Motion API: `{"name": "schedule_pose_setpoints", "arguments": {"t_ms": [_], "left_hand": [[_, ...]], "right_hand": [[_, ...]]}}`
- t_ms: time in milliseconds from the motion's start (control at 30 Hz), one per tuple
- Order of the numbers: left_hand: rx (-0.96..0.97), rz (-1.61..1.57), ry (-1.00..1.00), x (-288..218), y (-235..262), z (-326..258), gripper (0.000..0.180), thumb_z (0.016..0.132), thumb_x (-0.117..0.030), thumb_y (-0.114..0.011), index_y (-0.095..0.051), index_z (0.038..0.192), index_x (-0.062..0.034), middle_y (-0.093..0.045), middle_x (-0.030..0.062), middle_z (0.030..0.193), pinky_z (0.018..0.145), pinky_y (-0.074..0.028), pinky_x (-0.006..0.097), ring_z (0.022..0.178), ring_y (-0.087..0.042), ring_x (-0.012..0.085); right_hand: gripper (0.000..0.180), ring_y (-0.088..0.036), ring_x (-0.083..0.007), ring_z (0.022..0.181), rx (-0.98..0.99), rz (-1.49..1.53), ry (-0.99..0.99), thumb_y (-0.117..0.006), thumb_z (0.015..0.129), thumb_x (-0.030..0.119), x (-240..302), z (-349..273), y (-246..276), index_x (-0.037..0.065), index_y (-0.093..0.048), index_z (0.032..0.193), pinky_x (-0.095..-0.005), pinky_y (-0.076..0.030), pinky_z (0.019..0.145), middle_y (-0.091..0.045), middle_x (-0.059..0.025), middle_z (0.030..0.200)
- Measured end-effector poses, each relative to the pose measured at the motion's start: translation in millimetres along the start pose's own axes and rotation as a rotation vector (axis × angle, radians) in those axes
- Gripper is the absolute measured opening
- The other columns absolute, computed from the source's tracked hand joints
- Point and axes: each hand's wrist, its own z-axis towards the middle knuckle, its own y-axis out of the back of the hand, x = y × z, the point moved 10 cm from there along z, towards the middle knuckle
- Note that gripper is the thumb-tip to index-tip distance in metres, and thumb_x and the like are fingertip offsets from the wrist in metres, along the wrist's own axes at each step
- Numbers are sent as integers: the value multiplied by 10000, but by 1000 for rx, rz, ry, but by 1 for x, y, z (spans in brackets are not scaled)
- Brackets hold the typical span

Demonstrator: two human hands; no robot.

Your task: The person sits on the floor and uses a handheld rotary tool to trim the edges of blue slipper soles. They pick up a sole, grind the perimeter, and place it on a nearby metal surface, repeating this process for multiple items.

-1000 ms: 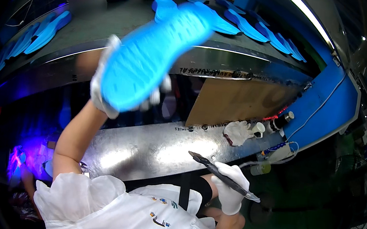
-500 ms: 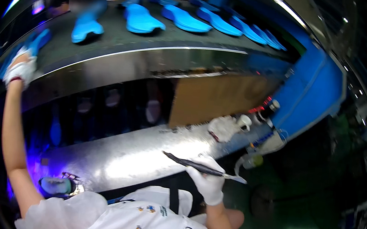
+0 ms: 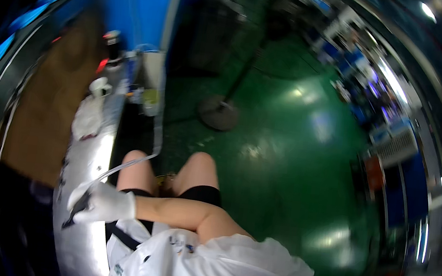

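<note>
My right hand point(image 3: 103, 203), in a white glove, reaches leftward across my lap over the edge of the metal bench point(image 3: 74, 252). Its fingers are closed around a slim black pen-shaped tool point(image 3: 80, 208), whose dark tip angles down over the bench. A pale cord point(image 3: 136, 160) runs up from beside the hand, past my knee. Farther up the bench lies a crumpled white glove or cloth point(image 3: 88, 118), next to a white cup point(image 3: 100, 87). My left hand is out of sight.
A brown board point(image 3: 44, 107) stands along the bench's left side. Blue shoe soles point(image 3: 0, 52) show at the far-left rim, on the raised line. Beyond the bench rises a blue panel point(image 3: 138, 3). A round-based stand point(image 3: 218, 112) is on the green floor, with machinery point(image 3: 394, 147) farther right.
The view has swung to the right. My left hand, formerly at a blue sole on the raised line, has left the picture. My right hand still grips the black tool.
</note>
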Motion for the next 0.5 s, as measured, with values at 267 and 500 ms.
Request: {"name": "schedule_pose_setpoints", "arguments": {"t_ms": [267, 500], "left_hand": [[257, -236, -12, -44, -103, -14, 189, 840, -138, -552, -636, 968, -26, -635, 215, 992, 818, -477, 466, 976, -604, 385], [288, -267, 40, -35, -107, -23, 191, 824, -118, -575, -642, 981, -32, -638, 204, 1004, 833, -478, 452, 982, -605, 372]], "right_hand": [[135, -627, -228, 591, -53, -61, -124, -690, 645, 142, -19, -12, 11, 66, -656, 750, -309, -502, 573, -647, -53, 654], [154, -617, -220, 576, -23, -137, -26, -701, 670, 139, -20, -14, 4, 59, -639, 785, -333, -484, 541, -634, -60, 662]]}}
